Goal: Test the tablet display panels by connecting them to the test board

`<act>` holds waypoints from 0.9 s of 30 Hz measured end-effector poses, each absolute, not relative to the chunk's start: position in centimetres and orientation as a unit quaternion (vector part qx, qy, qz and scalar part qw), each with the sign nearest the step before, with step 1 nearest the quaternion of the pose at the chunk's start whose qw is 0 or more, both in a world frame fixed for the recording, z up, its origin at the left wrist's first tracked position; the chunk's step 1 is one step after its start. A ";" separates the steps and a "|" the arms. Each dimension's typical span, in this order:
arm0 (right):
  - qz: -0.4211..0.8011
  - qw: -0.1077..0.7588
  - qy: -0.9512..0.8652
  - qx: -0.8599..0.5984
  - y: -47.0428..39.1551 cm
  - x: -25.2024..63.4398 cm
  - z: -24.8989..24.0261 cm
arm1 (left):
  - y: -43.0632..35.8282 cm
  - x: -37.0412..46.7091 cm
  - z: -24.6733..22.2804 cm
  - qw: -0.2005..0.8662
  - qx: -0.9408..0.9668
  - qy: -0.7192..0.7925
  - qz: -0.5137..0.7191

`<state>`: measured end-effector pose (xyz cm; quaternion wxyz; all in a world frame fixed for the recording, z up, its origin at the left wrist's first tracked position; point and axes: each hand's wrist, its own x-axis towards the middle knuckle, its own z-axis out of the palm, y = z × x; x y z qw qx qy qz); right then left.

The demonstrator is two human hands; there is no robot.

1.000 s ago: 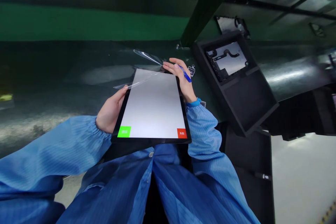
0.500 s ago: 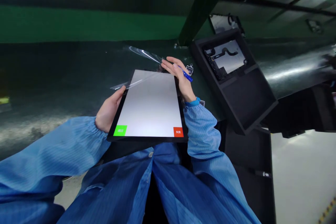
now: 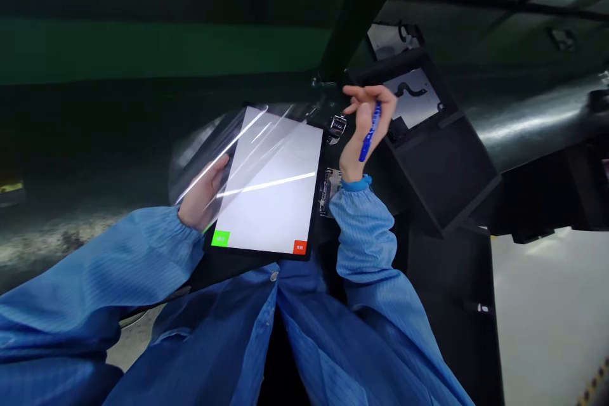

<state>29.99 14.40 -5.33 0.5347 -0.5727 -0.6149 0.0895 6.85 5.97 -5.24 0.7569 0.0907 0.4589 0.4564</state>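
My left hand (image 3: 202, 196) grips the left edge of a lit tablet screen (image 3: 273, 212), tilted in front of my lap. The display is white, with a green box at its lower left and a red box at its lower right. A glossy clear film (image 3: 197, 149) drapes over my left hand and the upper part of the screen. Off to the right of the screen, my right hand (image 3: 354, 149) is raised with its fingers curled, a blue pen (image 3: 371, 133) tucked in it. Whether that hand also touches the film's edge cannot be made out.
A black foam tray (image 3: 445, 187) at the right holds a panel with a dark ribbon cable (image 3: 412, 90). Small circuit parts (image 3: 330, 190) lie between screen and tray. A green post (image 3: 340, 44) rises behind, and another panel (image 3: 387, 41) lies beyond the tray.
My right hand has left the screen's top right corner and moved right with the pen. The film has dropped over the screen and my left hand. The screen has turned slightly.
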 end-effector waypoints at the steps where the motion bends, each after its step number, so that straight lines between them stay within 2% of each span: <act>1: 0.055 0.539 -0.623 -0.565 13.7 30.1 -4.5 | 6.0 6.8 -5.2 0.749 0.080 0.476 0.454; 6: 0.064 0.545 -0.717 -0.431 9.9 29.9 -0.8 | 6.2 6.5 -5.4 0.749 0.063 0.502 0.427; 8: 0.071 0.466 -0.780 -0.411 8.6 29.2 -0.2 | 6.2 6.5 -5.6 0.762 0.071 0.481 0.428; 12: 0.063 0.213 -0.892 -0.393 6.9 27.2 -1.5 | 5.9 6.6 -5.7 0.772 0.073 0.462 0.430; 14: 0.053 0.166 -0.906 -0.385 6.1 26.2 -3.2 | 5.8 6.7 -5.5 0.768 0.063 0.470 0.432; 17: 0.001 0.193 -0.901 -0.388 5.0 25.3 -5.6 | 5.8 6.7 -5.4 0.757 0.042 0.480 0.442; 21: -0.024 0.294 -0.870 -0.394 3.9 26.3 -5.9 | 6.0 6.9 -5.0 0.731 0.022 0.501 0.462; 25: -0.022 0.399 -0.762 -0.509 3.1 30.4 -4.1 | 6.1 6.9 -5.3 0.689 0.021 0.540 0.482; 27: -0.040 0.422 -0.703 -0.571 2.8 33.0 -4.2 | 5.9 6.4 -6.1 0.655 0.041 0.569 0.496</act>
